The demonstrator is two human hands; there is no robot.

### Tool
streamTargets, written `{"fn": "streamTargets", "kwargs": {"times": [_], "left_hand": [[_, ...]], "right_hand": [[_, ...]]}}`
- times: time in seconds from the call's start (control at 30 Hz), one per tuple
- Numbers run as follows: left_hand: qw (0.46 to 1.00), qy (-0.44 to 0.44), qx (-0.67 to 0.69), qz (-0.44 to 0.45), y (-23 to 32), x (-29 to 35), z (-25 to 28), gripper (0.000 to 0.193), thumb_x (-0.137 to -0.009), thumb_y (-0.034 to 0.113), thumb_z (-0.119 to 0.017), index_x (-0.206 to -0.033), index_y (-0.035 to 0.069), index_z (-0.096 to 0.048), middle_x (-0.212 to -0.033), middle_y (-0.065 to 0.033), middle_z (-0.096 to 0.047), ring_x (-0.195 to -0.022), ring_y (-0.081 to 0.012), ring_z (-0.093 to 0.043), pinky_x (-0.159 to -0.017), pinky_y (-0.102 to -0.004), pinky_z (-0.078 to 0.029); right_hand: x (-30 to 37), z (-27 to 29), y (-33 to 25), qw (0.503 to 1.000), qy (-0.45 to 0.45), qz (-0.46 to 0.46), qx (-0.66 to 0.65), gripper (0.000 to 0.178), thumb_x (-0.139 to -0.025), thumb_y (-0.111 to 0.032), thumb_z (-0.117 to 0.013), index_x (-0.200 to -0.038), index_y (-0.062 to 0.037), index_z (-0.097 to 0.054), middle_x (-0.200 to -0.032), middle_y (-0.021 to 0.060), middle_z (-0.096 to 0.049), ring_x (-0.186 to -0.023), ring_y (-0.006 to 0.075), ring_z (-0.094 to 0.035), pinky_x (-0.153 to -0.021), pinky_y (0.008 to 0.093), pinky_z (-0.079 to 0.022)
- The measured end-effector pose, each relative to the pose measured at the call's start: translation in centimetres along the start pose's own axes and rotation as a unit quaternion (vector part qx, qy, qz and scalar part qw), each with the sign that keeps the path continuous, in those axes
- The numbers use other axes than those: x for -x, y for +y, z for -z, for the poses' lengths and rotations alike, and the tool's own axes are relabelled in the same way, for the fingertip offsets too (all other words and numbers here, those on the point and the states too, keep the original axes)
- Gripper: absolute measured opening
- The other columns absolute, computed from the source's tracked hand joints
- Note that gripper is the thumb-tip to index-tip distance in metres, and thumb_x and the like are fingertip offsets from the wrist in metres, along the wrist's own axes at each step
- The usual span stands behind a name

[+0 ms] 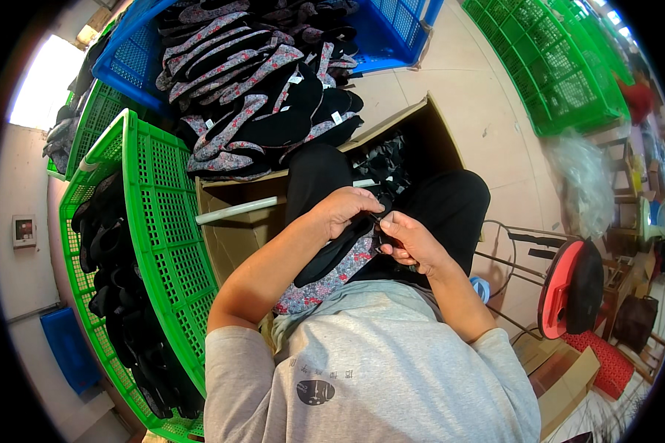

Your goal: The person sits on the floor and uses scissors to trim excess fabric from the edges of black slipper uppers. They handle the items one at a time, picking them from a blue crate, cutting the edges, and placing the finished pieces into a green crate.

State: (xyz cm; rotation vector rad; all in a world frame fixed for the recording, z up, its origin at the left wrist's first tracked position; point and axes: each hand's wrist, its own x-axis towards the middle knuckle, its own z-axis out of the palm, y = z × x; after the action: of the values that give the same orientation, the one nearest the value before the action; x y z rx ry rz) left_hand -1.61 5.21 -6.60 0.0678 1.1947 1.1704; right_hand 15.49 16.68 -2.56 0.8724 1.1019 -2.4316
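A curved fabric piece point(325, 284), black on one side and grey-and-red floral on the other, lies across my lap. Its far end runs up between my hands. My left hand point(351, 209) pinches a small black part at that end between thumb and fingers. Close beside it, the fingers of my right hand point(408, 240) are curled around the same black part. The part is small and dark, so its kind cannot be made out. Below my hands, an open cardboard box point(233, 232) stands between my legs with dark, shiny small pieces point(384, 162) inside.
A heap of similar floral and black pieces point(236, 74) fills a blue crate point(129, 63) ahead. At my left a green crate point(162, 192) holds black items. A white bar point(236, 210) crosses the box. To the right are a red-and-black round stool point(561, 288) and green crates point(547, 66).
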Motion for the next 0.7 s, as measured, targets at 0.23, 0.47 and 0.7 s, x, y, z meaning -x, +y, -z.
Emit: {"fn": "streamTargets", "kwargs": {"times": [0.23, 0.47, 0.7], "left_hand": [[0.999, 0.030, 0.009, -0.018, 0.3, 0.3, -0.5, 0.006, -0.089, 0.009, -0.068, -0.091, 0.004, -0.065, -0.084, -0.0040, -0.065, -0.079, -0.0134, -0.062, -0.076, -0.0269, -0.050], [0.980, 0.135, -0.052, -0.138, 0.9, 2.1, -1.0, 0.021, -0.094, 0.011, -0.063, -0.111, -0.001, -0.068, -0.099, -0.0078, -0.070, -0.085, -0.0115, -0.064, -0.080, -0.0241, -0.051], [0.813, 0.269, -0.354, -0.375, 1.1, 8.6, -2.0, 0.010, -0.079, 0.007, -0.072, -0.075, 0.002, -0.065, -0.080, -0.0085, -0.065, -0.077, -0.0223, -0.064, -0.071, -0.0344, -0.048]], "right_hand": [[-0.2, 0.2, 0.4, 1.000, 0.009, 0.008, -0.024, 0.016, -0.103, -0.027, -0.053, -0.101, -0.0106, -0.051, -0.070, 0.0057, -0.058, -0.040, 0.0013, -0.034, -0.034, 0.0144, -0.024], [0.1, 0.3, 2.2, 0.996, -0.003, 0.064, -0.065, 0.018, -0.104, -0.028, -0.051, -0.104, -0.0105, -0.052, -0.070, 0.0069, -0.058, -0.039, 0.0030, -0.032, -0.034, 0.0166, -0.022], [-0.1, 0.9, 2.6, 0.994, -0.028, 0.079, -0.074, 0.019, -0.103, -0.030, -0.053, -0.105, -0.0116, -0.053, -0.071, 0.0070, -0.058, -0.040, 0.0032, -0.031, -0.035, 0.0167, -0.021]]}}
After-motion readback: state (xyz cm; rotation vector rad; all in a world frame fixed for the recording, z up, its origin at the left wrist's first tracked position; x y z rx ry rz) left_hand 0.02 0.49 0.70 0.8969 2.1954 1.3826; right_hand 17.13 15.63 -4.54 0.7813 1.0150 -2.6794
